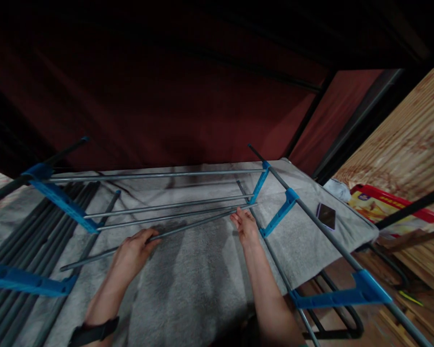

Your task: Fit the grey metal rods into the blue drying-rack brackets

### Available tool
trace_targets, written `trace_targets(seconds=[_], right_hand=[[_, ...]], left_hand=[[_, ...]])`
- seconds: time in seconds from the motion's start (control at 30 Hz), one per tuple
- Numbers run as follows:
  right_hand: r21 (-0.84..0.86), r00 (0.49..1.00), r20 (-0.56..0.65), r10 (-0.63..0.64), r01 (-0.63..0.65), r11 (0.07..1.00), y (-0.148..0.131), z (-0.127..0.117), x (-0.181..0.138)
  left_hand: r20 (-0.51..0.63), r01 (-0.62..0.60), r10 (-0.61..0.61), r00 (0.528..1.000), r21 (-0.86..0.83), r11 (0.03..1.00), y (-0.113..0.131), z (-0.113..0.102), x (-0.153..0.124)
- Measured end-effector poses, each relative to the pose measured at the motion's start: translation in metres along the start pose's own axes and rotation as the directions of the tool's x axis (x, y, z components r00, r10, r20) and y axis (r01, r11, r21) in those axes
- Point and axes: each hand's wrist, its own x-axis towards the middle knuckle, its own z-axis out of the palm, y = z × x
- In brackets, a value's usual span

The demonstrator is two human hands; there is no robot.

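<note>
Across the middle of the grey blanket, between the two sides of a half-built rack, a thin grey rod slants up from lower left to upper right. It is straight, slender and round, dull grey with a faint sheen along its top; its left tip shows bare, while its right end is hard to make out at the fingers. The left hand is closed on it left of its middle, thumb and fingers on either side, and a length sticks out beyond the hand. The right hand pinches it near its right end with the fingertips. A black wristband circles the left wrist.

Just behind the rod, three similar crossbars run between the upper-left blue bracket and the right side of the rack, where an upper-right blue bracket joins two thicker tubes. Nearer along that side are a middle blue bracket and a lower blue bracket; another bracket sits at lower left.

Thicker grey tubes lie side by side on the left. To the right, a smartphone rests on the blanket, near a red-and-yellow box beyond its edge. Behind everything hangs a dark red cloth, with a corrugated wall far right.
</note>
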Motion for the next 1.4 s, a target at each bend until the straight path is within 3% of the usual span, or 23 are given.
trace_targets(seconds=[0.83,1.1,1.4], right_hand=[[0.015,0.999,-0.009,0.042,-0.042,0.999,0.008,0.001,-0.002],[0.009,1.0,0.002,0.022,-0.022,1.0,0.011,0.002,-0.002],[0.052,1.0,-0.002,0.023,-0.023,0.998,0.015,0.001,-0.001]], left_hand=[[0.044,-0.059,0.055,0.998,0.106,0.993,-0.014,0.02,0.0],[0.111,0.013,-0.027,0.993,0.125,0.992,-0.005,0.016,0.0],[0.056,-0.032,0.027,0.998,0.087,0.996,-0.015,0.022,0.002]])
